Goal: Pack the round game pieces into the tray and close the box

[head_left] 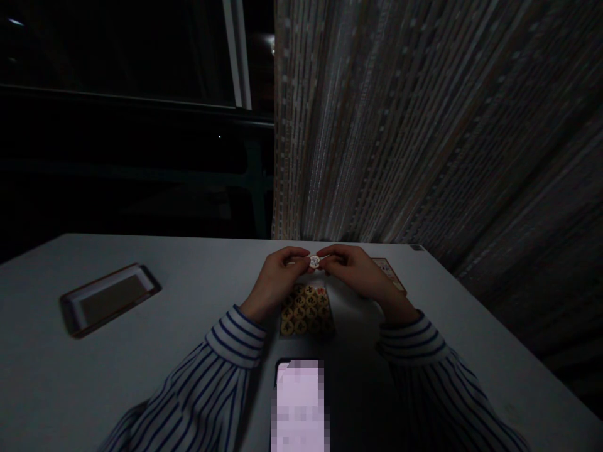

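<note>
Between the fingertips of my left hand (277, 276) and my right hand (358, 270) is a small round pale disc, a Chinese chess piece (315, 261) with dark marks on its face. Both hands pinch it from opposite sides, just above the table. Below them lies a square set of Chinese chess pieces (306, 312), yellowish discs with characters packed in rows. One piece at its upper right has a red character. My left hand and wrist cover part of the set's left side.
A shallow rectangular tray or lid (139, 269) with a brown rim lies on the white table (198, 358) at the left. A printed card or box (390, 274) sits partly behind my right hand. A lit phone (300, 402) is at the front. A curtain (358, 125) hangs behind the table.
</note>
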`<state>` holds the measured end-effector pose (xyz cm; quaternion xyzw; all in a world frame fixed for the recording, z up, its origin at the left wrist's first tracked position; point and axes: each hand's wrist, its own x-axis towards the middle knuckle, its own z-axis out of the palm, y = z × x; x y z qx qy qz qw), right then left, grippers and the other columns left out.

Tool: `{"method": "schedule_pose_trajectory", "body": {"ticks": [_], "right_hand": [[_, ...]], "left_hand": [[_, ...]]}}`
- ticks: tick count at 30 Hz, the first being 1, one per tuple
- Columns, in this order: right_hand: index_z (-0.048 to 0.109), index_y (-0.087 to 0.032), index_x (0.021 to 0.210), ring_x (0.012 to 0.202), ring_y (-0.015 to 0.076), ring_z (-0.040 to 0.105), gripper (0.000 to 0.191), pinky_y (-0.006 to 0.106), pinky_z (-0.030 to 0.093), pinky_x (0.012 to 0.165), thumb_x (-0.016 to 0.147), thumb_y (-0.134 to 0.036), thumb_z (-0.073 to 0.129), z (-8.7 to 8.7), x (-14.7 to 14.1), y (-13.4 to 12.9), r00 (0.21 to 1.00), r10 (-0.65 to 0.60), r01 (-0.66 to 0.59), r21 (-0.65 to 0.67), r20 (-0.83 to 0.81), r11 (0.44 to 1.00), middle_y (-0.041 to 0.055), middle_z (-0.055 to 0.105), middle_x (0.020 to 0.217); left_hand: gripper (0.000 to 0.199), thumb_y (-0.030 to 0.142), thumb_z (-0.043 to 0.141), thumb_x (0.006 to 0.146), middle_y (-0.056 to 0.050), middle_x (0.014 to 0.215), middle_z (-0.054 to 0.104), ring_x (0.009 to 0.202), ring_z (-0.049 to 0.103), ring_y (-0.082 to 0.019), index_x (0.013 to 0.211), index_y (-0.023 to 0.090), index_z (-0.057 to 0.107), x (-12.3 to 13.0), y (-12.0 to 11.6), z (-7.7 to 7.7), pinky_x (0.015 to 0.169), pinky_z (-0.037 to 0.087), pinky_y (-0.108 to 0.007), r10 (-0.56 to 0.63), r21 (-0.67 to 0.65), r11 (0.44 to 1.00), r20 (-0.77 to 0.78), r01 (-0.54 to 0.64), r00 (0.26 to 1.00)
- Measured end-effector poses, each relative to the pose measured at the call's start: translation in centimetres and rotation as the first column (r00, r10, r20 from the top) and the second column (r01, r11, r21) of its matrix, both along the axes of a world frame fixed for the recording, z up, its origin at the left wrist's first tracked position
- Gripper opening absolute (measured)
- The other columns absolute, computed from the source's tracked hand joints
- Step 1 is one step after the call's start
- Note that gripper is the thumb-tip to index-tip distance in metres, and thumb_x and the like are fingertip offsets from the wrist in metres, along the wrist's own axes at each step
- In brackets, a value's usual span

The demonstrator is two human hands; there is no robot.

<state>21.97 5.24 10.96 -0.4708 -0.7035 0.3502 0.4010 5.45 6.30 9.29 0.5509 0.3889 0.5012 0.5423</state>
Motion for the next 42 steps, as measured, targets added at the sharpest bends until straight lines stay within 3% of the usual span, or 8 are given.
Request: {"method": "schedule_pose_trajectory", "body": {"ticks": [20,33,42], "right_hand": [[0.064,-0.016,0.09,0.072,0.0143,0.06,0.02,0.028,0.047,0.067,0.074,-0.023,0.054,-0.42,0.27,0.3,0.996,0.056,-0.058,0.034,0.064,0.998,0.0027,0.066,0.076],[0.064,-0.012,0.092,0.076,0.0161,0.061,0.023,0.029,0.046,0.071,0.073,-0.022,0.056,0.03,0.16,0.12,0.996,-0.032,0.029,0.048,0.078,0.998,0.006,0.067,0.08],[0.061,-0.013,0.094,0.071,0.0143,0.06,0.024,0.027,0.046,0.066,0.073,-0.022,0.056,-0.26,0.18,0.24,1.0,0.002,-0.002,0.004,0.031,1.0,0.0032,0.065,0.073]], "left_hand": [[0.023,0.025,0.066,0.066,-0.005,0.075,0.067,0.072,0.061,-0.014,0.086,0.012,0.063,-0.1,-0.02,0.01,0.071,0.045,-0.027,-0.004,0.026,1.0,-0.066,0.006,0.998],[0.022,0.02,0.066,0.066,-0.003,0.072,0.066,0.072,0.062,-0.014,0.086,0.012,0.062,-0.07,-0.08,0.23,0.073,0.047,-0.028,0.018,0.003,1.0,-0.049,-0.018,0.999],[0.023,0.02,0.065,0.066,-0.002,0.07,0.066,0.069,0.063,-0.014,0.087,0.011,0.061,-0.03,0.13,-0.05,0.073,0.048,-0.029,0.014,0.011,1.0,-0.022,-0.014,1.0]]}}
